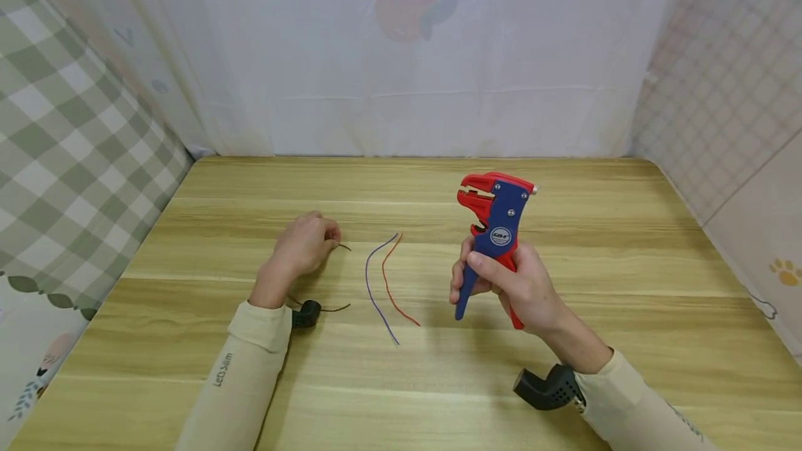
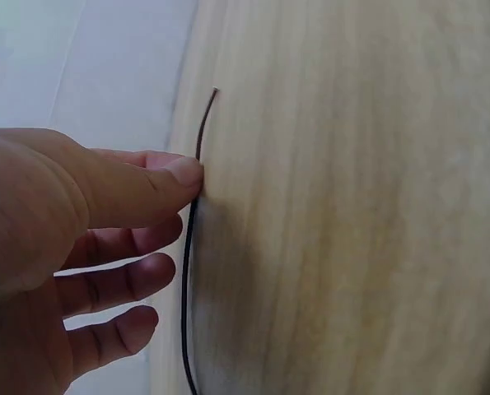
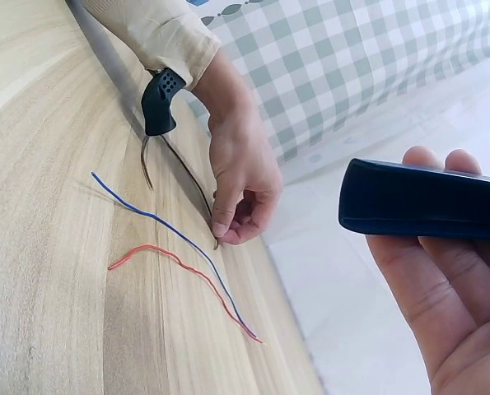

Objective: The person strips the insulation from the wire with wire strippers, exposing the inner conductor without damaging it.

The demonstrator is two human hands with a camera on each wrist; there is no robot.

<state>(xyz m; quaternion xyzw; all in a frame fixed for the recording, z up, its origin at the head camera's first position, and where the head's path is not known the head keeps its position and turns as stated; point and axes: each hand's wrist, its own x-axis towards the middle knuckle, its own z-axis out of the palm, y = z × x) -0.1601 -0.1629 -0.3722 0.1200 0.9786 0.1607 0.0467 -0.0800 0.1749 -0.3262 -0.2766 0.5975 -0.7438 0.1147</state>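
Observation:
My left hand (image 1: 303, 246) pinches a thin dark brown wire (image 2: 185, 304) between thumb and forefinger, close to one end. That end sticks out past the fingertips. A brown wire end (image 1: 338, 309) also shows beside the left wrist; whether it belongs to the same wire, I cannot tell. My right hand (image 1: 529, 284) grips a wire stripper (image 1: 501, 214) by its handles, its red-and-blue head upright and raised over the table. Nothing sits in the stripper's jaws. Between the hands, a blue wire (image 1: 369, 284) and a red wire (image 1: 388, 287) lie side by side, slightly curved.
The wood-grain table (image 1: 595, 228) reaches back to a pale printed curtain (image 1: 501, 54). A green checked cloth (image 1: 56, 103) hangs at the left. Black wrist cameras (image 1: 548, 388) are strapped at both sleeves, the left one low over the table.

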